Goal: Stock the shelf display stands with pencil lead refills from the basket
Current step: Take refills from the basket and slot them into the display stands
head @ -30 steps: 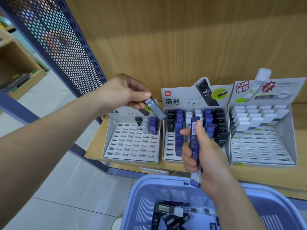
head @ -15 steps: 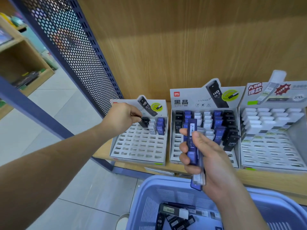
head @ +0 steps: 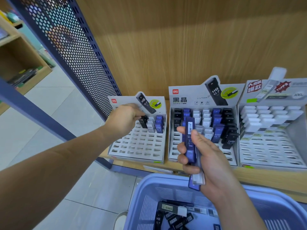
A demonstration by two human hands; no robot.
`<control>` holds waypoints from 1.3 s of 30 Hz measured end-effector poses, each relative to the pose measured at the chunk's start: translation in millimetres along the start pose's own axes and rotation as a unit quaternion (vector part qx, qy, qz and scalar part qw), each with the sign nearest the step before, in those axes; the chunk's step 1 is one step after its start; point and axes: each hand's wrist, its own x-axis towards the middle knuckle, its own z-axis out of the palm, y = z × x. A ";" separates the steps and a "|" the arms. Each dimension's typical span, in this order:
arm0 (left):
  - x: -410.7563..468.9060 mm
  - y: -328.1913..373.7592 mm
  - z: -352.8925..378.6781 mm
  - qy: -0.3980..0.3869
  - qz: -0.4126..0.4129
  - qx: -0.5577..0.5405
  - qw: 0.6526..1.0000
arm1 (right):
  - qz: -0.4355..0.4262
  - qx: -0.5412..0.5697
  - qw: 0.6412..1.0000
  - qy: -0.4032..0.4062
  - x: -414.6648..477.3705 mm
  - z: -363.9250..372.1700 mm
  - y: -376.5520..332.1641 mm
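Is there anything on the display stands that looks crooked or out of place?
Mostly tidy. In the middle stand, the front black refills of the rightmost column seem to lean sideways instead of standing straight. Nothing looks spilled or damaged.

Left grip (head: 126, 120) and right grip (head: 205, 157) are bare, as are both forearms (head: 66, 160)

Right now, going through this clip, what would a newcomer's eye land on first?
The right hand, dead centre, grips a bundle of blue and white refill cases, with the blue basket of loose refills below it at the bottom edge. To its left, the left hand pinches a black refill case at the back row of the mostly unfilled left display stand.
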 end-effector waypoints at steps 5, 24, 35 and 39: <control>-0.4 3.3 8.4 -0.009 -0.030 0.003 0.999 | 0.009 0.006 1.000 0.006 -0.1 0.9 1.4; -11.2 113.3 -88.1 -0.355 -0.095 -0.282 0.886 | -0.034 -0.104 0.989 0.096 -8.7 16.5 0.0; -21.5 118.1 -82.3 -0.303 -0.058 -0.414 0.856 | -0.001 0.053 0.999 -0.005 -14.3 13.8 -7.5; -15.7 122.3 -77.6 -0.269 -0.077 -0.459 0.843 | 0.063 0.120 0.986 -0.097 -14.9 11.0 -7.6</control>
